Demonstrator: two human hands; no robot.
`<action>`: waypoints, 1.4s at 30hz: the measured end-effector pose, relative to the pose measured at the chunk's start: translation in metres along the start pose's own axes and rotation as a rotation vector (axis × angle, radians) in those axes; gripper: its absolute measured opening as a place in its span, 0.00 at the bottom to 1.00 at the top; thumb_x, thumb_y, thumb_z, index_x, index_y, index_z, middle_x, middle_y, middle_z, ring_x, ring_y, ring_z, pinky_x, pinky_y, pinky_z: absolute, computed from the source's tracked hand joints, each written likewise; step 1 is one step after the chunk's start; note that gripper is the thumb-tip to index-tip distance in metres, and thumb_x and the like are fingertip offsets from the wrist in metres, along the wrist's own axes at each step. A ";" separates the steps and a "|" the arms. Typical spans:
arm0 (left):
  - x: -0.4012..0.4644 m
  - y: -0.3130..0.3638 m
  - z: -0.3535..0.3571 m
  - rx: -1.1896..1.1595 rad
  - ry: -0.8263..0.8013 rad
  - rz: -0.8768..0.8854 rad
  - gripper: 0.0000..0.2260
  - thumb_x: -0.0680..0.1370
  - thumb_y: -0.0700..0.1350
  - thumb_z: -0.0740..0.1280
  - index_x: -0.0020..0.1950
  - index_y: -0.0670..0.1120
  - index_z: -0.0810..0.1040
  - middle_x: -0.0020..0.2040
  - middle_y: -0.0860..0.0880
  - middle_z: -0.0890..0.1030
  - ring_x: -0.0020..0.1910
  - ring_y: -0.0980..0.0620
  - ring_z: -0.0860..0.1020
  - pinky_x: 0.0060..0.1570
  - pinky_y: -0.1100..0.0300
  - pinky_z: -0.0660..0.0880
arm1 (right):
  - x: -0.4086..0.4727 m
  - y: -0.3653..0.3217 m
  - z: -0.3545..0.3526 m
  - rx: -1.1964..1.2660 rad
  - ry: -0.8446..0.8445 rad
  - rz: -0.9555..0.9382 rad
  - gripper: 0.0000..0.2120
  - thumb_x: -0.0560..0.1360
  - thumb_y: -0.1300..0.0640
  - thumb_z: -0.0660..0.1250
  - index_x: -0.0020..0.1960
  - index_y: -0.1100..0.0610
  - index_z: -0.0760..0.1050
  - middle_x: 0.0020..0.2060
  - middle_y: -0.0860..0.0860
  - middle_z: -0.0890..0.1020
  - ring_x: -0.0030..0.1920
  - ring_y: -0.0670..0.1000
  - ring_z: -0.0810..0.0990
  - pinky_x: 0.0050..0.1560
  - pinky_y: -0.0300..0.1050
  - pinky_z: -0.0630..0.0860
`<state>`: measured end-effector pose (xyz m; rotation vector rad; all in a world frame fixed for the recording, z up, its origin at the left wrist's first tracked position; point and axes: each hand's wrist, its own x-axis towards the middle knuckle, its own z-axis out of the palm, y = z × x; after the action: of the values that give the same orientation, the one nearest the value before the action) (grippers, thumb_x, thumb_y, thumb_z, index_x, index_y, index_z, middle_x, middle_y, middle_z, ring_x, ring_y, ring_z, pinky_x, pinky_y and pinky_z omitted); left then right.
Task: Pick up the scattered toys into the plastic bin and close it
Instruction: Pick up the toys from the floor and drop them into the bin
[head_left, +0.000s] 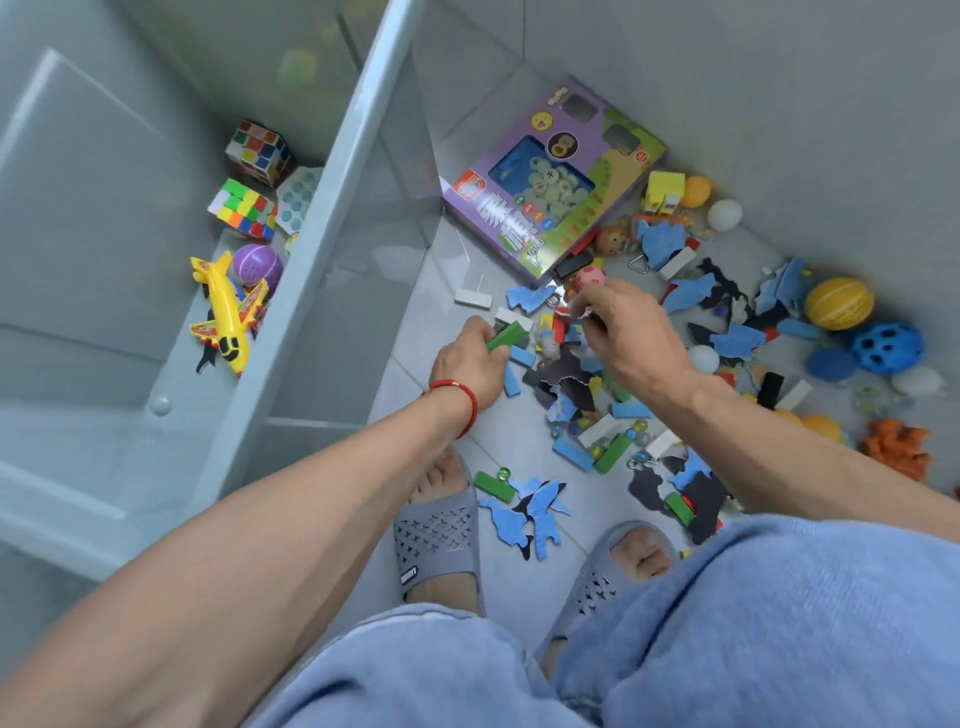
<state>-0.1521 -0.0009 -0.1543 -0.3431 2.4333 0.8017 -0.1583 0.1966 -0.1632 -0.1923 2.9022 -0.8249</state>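
Grey tile floor (441, 291), toys everywhere. Plastic bin (311, 249) open at left, few toys inside. Left hand (470, 358) curled round green block (506, 336); right hand (631, 327) pinching small bits (can't tell what). Better to grab handfuls, drop low into bin.

Your left hand (470, 358), red cord at its wrist, curls its fingers around a green rectangular block (506, 335); your right hand (631, 332) reaches down, fingers bent, pinching small pieces.
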 end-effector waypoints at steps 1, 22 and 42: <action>-0.011 0.006 -0.006 -0.126 -0.035 -0.066 0.09 0.82 0.51 0.61 0.59 0.48 0.71 0.46 0.46 0.77 0.39 0.44 0.76 0.44 0.51 0.78 | -0.001 -0.004 -0.010 0.035 0.018 0.041 0.08 0.77 0.64 0.66 0.54 0.57 0.79 0.48 0.54 0.82 0.48 0.57 0.79 0.47 0.54 0.77; -0.154 -0.041 -0.240 -0.323 0.604 -0.016 0.28 0.76 0.49 0.65 0.76 0.49 0.66 0.71 0.43 0.73 0.69 0.44 0.72 0.68 0.51 0.69 | 0.035 -0.262 -0.170 0.787 -0.397 0.235 0.17 0.81 0.55 0.65 0.66 0.62 0.70 0.63 0.64 0.74 0.55 0.62 0.82 0.51 0.58 0.83; -0.012 0.011 0.032 0.249 -0.103 0.319 0.32 0.72 0.49 0.73 0.74 0.55 0.65 0.64 0.43 0.69 0.64 0.42 0.70 0.61 0.51 0.73 | -0.010 0.027 0.003 -0.420 -0.403 0.105 0.32 0.74 0.62 0.65 0.75 0.49 0.60 0.66 0.59 0.68 0.63 0.65 0.70 0.51 0.60 0.78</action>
<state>-0.1331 0.0280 -0.1631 0.1809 2.4850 0.6151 -0.1501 0.2198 -0.1797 -0.2117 2.6296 -0.1274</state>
